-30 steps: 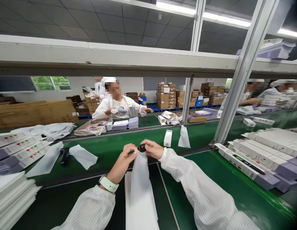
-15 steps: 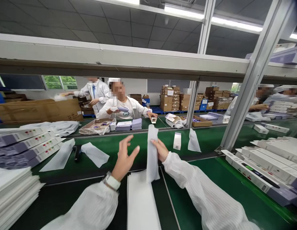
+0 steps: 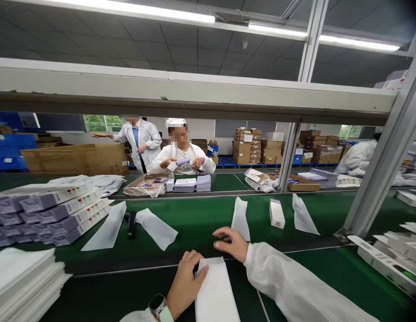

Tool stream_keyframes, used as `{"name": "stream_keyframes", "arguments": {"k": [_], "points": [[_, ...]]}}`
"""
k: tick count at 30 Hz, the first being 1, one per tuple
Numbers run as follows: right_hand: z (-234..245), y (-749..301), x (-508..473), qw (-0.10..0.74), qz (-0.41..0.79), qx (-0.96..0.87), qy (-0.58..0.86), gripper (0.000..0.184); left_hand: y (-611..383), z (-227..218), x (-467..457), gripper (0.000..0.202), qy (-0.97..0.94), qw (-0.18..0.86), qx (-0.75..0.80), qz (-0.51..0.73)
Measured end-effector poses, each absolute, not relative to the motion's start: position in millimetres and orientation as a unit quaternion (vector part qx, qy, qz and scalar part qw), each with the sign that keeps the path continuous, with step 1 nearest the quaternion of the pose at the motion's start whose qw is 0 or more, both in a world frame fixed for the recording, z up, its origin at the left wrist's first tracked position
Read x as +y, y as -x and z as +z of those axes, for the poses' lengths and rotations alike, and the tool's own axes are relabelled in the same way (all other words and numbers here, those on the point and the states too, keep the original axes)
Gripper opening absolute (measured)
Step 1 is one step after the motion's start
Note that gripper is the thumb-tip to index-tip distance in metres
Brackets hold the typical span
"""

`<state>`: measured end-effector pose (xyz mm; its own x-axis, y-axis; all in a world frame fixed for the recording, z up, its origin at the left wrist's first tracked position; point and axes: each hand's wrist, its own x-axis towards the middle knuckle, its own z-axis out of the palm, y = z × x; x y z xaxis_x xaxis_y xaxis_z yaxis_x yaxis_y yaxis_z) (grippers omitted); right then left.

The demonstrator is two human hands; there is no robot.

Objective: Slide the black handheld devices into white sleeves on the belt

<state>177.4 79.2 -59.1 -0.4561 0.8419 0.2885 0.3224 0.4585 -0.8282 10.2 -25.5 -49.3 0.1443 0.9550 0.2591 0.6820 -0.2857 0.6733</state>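
A narrow stack of white foam-like sleeves (image 3: pixel 216 290) lies lengthwise on the dark work surface in front of me. My left hand (image 3: pixel 187 282), with a watch on its wrist, rests at the upper left edge of this stack. Its thumb touches the top sleeve, and a gap shows between thumb and forefinger. Above and right of the stack's far end hovers my right hand (image 3: pixel 232 243), fingers apart and holding nothing. Just beyond it, a single white sleeve (image 3: pixel 240 217) lies on the green conveyor belt (image 3: pixel 201 221).
At left stand purple-and-white boxes (image 3: pixel 60 214) and a pile of white sheets (image 3: pixel 23 281). A black handheld device (image 3: pixel 130 223) lies between loose sleeves. A small white box (image 3: pixel 277 213) stands on the belt; more cartons (image 3: pixel 392 255) and a metal post (image 3: pixel 379 165) are right. Co-workers (image 3: pixel 183 152) are across.
My right hand has let go of the white sleeve, which now lies on the belt. My left hand has come down onto the stack. The view has shifted left.
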Motion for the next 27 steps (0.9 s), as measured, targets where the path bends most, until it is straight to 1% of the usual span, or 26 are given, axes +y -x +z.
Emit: {"name": "stream_keyframes", "arguments": {"k": [2, 5, 6, 8, 9, 11, 12, 15, 17, 19, 20, 22, 24, 25, 27], "points": [[-64, -173, 58, 0.324, 0.365, -0.813, 0.318, 0.031, -9, -51, -26, 0.021, -0.730, 0.215, 0.551, 0.342], [-64, -170, 46, 0.332, 0.332, -0.826, 0.313, 0.013, -7, -52, -23, 0.015, -0.714, 0.240, 0.539, 0.377], [-62, -170, 47, 0.335, 0.326, -0.828, 0.310, 0.011, -6, -51, -22, 0.020, -0.705, 0.249, 0.534, 0.394], [-56, -171, 51, 0.330, 0.321, -0.839, 0.290, 0.013, -7, -47, -16, 0.038, -0.703, 0.268, 0.511, 0.415], [-53, -172, 54, 0.322, 0.322, -0.847, 0.275, 0.015, -8, -44, -13, 0.037, -0.715, 0.277, 0.493, 0.411], [-49, -175, 60, 0.296, 0.332, -0.863, 0.239, 0.017, -10, -38, -6, 0.017, -0.750, 0.296, 0.449, 0.385], [-47, -177, 62, 0.281, 0.341, -0.870, 0.219, 0.018, -11, -35, -3, 0.013, -0.761, 0.310, 0.429, 0.375], [-43, -185, 67, 0.210, 0.388, -0.880, 0.176, 0.019, -11, -32, 3, 0.024, -0.746, 0.386, 0.387, 0.380], [-38, -193, 71, 0.150, 0.429, -0.876, 0.160, 0.022, -10, -35, 4, 0.026, -0.709, 0.453, 0.368, 0.396], [-27, -196, 77, 0.126, 0.470, -0.857, 0.169, 0.025, -10, -40, 4, 0.025, -0.674, 0.496, 0.364, 0.410], [-20, -194, 81, 0.142, 0.484, -0.841, 0.194, 0.028, -11, -43, 4, 0.024, -0.661, 0.504, 0.368, 0.416], [-4, -178, 92, 0.224, 0.487, -0.799, 0.274, 0.033, -13, -49, 4, 0.024, -0.649, 0.503, 0.385, 0.423], [7, -141, 103, 0.305, 0.448, -0.765, 0.348, 0.031, -17, -53, 3, 0.024, -0.644, 0.489, 0.403, 0.427], [9, -116, 107, 0.307, 0.427, -0.770, 0.360, 0.027, -19, -55, 3, 0.023, -0.641, 0.486, 0.410, 0.430], [2, -58, 114, 0.262, 0.359, -0.820, 0.360, 0.023, -21, -58, 1, 0.017, -0.633, 0.489, 0.411, 0.437]]}}
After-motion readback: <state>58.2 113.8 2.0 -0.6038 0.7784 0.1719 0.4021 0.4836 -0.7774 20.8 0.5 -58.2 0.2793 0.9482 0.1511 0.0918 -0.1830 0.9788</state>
